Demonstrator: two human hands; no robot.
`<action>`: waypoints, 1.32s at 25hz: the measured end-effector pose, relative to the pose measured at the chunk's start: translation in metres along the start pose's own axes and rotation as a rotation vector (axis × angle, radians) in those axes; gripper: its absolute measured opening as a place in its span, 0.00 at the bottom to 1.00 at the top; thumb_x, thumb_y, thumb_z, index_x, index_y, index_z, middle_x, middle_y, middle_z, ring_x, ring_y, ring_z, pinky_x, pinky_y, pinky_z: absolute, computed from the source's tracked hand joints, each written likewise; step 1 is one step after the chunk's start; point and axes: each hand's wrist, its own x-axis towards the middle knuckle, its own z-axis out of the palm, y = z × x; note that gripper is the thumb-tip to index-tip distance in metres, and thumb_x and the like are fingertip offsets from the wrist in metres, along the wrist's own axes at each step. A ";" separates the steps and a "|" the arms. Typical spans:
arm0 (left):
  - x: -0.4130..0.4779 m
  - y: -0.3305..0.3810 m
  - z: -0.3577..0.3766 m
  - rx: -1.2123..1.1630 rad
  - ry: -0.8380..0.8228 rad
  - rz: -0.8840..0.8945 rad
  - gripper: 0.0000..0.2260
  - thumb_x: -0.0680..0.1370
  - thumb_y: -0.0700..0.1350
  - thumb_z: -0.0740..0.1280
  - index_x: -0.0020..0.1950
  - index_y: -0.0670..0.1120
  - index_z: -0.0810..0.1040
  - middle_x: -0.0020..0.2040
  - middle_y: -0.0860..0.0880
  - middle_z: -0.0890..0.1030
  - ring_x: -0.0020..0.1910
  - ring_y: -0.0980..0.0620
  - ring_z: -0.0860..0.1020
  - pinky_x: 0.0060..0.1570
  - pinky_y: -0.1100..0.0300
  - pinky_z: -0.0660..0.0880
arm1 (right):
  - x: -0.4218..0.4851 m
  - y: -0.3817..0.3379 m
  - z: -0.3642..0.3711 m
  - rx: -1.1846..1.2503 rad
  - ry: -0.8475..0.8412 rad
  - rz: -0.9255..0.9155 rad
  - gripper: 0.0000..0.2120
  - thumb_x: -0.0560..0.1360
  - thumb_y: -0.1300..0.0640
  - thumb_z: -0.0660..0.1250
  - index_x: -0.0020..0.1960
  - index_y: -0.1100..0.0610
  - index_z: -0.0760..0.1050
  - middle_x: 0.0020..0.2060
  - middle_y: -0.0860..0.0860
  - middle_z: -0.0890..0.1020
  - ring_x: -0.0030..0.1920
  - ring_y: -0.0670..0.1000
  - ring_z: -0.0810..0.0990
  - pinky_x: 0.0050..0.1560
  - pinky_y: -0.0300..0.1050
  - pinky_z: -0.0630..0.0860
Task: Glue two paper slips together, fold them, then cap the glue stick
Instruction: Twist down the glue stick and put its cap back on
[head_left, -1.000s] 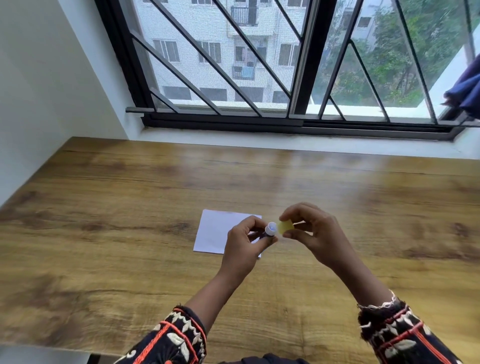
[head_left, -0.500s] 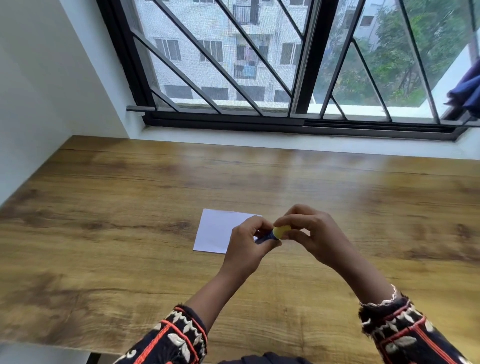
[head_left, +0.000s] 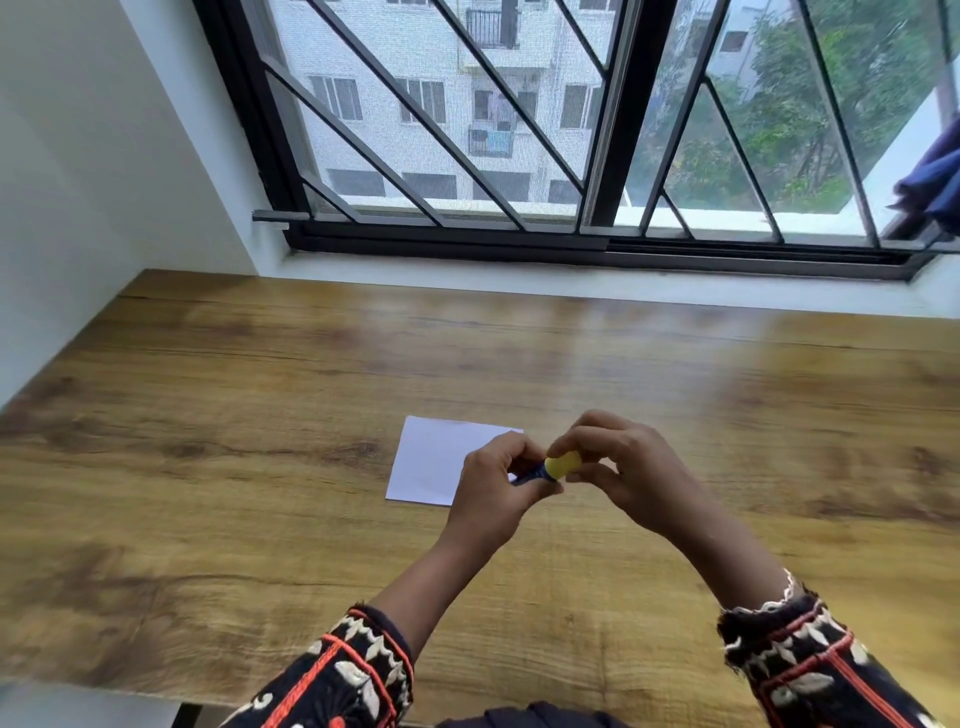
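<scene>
Yellow cap (head_left: 563, 464) now sitting over tip of glue stick (head_left: 529, 474), both held just above worktop (head_left: 208, 415). Left hand (head_left: 493, 491) gripping blue barrel; right hand (head_left: 631, 475) pinching cap, pressing it on. One second back: cap held apart, white glue tip showing. Half second back: cap meeting tip. Judging capping step as nearly finishing; full seating not telling from here. White paper (head_left: 431, 460) lying flat behind hands, nobody touching it.
</scene>
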 end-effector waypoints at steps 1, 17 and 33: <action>-0.001 0.000 0.000 0.002 -0.003 -0.007 0.08 0.65 0.36 0.75 0.41 0.39 0.79 0.37 0.45 0.81 0.38 0.51 0.78 0.42 0.58 0.75 | 0.001 -0.001 0.000 -0.020 -0.006 0.005 0.10 0.67 0.65 0.71 0.48 0.58 0.81 0.41 0.52 0.79 0.38 0.50 0.77 0.38 0.42 0.74; -0.012 0.006 0.008 0.016 0.105 0.018 0.09 0.67 0.36 0.75 0.35 0.42 0.75 0.32 0.48 0.78 0.34 0.54 0.76 0.35 0.52 0.76 | 0.002 -0.011 0.017 -0.510 0.179 0.075 0.21 0.70 0.44 0.58 0.26 0.57 0.70 0.22 0.50 0.72 0.22 0.47 0.61 0.22 0.39 0.58; -0.001 0.002 -0.002 -0.144 0.198 -0.016 0.07 0.67 0.37 0.75 0.37 0.41 0.77 0.32 0.54 0.78 0.35 0.54 0.78 0.38 0.58 0.76 | 0.002 -0.023 0.030 -0.098 0.254 0.267 0.25 0.74 0.40 0.50 0.39 0.59 0.74 0.32 0.53 0.79 0.34 0.56 0.77 0.33 0.50 0.71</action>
